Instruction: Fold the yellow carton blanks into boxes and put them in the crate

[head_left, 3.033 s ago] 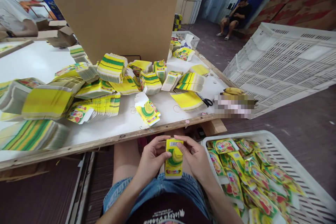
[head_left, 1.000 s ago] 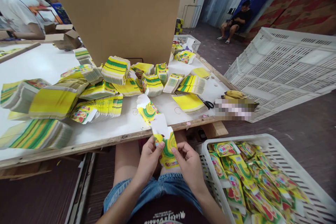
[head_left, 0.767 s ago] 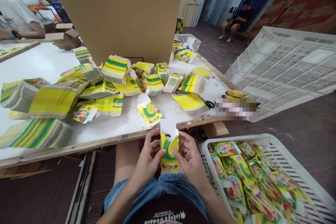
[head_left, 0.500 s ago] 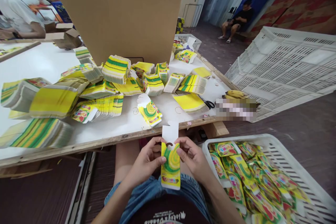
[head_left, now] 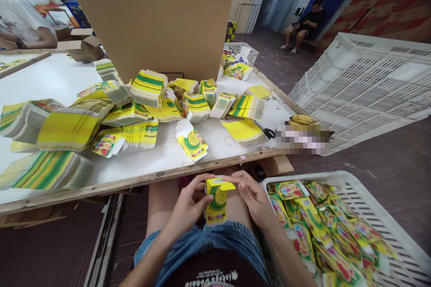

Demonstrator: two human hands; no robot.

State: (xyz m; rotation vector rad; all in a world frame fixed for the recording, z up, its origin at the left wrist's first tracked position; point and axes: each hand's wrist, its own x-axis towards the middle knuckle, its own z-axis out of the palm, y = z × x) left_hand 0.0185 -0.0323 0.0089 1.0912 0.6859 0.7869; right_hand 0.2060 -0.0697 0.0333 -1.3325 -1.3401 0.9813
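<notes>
My left hand (head_left: 193,199) grips a small yellow and green printed carton (head_left: 216,202) upright above my lap, its thumb on the front face. The carton's top panel, with a barcode, is folded over, and a yellow flap sticks out to the right. At that top edge, my right hand (head_left: 251,195) has its fingertips on the flap, fingers bent together. Another carton (head_left: 192,143) of the same print lies on the table in front of me, its white end flaps raised.
Stacks of flat cartons (head_left: 67,128) spread across the white table (head_left: 161,154). Scissors (head_left: 267,132) and bananas (head_left: 303,120) lie at its right end. A white basket (head_left: 380,206) of printed packets stands at my right. Tall cardboard (head_left: 151,18) blocks the view ahead; stacked crates (head_left: 363,85) stand right. Two people are farther off.
The carton's white top flap, upright before, is now folded down, with its barcode panel on top. My right fingers have moved from the carton's side to the top flap.
</notes>
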